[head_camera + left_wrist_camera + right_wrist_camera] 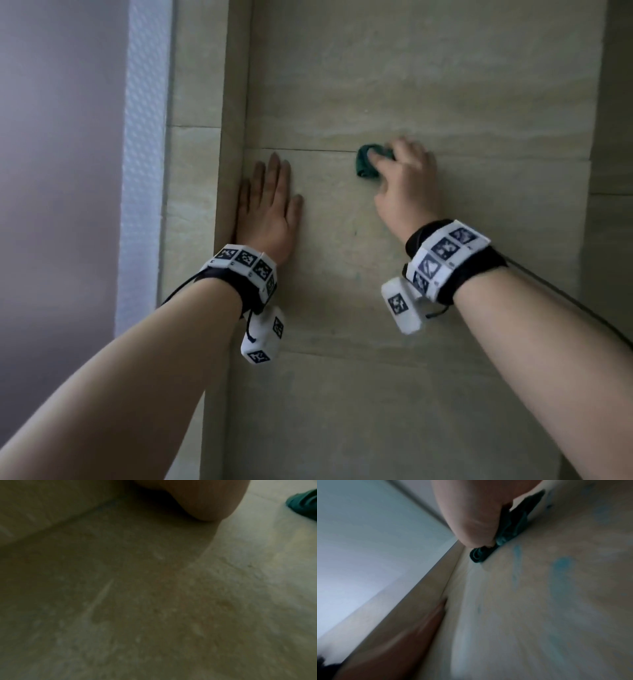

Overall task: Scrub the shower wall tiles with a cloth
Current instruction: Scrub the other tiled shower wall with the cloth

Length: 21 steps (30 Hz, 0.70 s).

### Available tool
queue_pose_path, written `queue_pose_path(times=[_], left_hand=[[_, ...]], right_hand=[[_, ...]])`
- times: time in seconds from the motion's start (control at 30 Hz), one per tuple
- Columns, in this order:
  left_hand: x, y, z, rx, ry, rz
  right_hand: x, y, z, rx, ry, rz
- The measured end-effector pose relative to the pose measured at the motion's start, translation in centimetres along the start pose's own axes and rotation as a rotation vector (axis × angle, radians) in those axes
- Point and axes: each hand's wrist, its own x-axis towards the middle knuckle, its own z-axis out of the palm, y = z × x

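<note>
A: Two hands on the wall tiles (445,85), head view. Left hand (270,205) lies flat, fingers straight and together, palm against the beige tile just beside the inner corner where the wall steps out. It grips nothing.

B: Right one?

A: Right hand (404,181) has its fingers curled over a bunched dark green cloth (366,164) and presses it onto the tile. Cloth sits right at the horizontal grout line (308,149), well right of the left hand, at about fingertip height of it.

B: Wrist views agree?

A: Right wrist view: thumb (474,524) clamps the cloth (505,534) hard to the wall, folds squashed between skin and tile. Pale blue smears (561,566) show on the tile (539,615) below the cloth. Picture is blurred, so I can't tell what the smears are. Left forearm shows at the bottom left, along the corner.

B: Left wrist view?

A: Dim and soft. Heel of the left hand (205,500) at the top, mottled tile (154,601) filling the rest, a corner of the green cloth (303,503) at the right edge.

B: Anything else around?

A: Both wrists carry white marker bands (246,265) with black straps and hanging camera pods. A frosted white panel (147,154) stands left of the tiled return, with a plain pale purple surface beyond it.
</note>
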Motion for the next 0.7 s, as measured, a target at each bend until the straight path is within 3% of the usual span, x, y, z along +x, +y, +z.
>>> queue_pose_path(times=[0.07,0.17,0.27,0.33,0.43,0.6,0.7], left_hand=[[0.0,-0.1,0.3,0.003,0.028,0.014],[0.2,-0.3,0.5,0.003,0.043,0.019],[0.1,-0.3,0.5,0.011,0.037,0.019],[0.1,-0.3,0.4,0.002,0.035,0.021],[-0.1,-0.1,0.4,-0.009,0.041,0.023],[0.0,-0.1,0.4,0.002,0.043,0.018],[0.0,-0.2,0.6,0.011,0.057,0.02]], right_hand=[[-4.9,-1.7,1.2,0.074,-0.003,-0.236],[-12.1,-4.2,1.5,0.125,-0.172,-0.559],[-11.3,-4.1,1.7,0.063,-0.254,-0.688],[-7.2,-3.3,1.7,0.031,-0.187,-0.544],[-1.6,-1.8,1.2,0.047,-0.055,-0.153],[-2.2,3.5,-1.5,-0.008,0.053,0.412],[-2.6,4.0,-1.8,-0.105,0.122,0.629]])
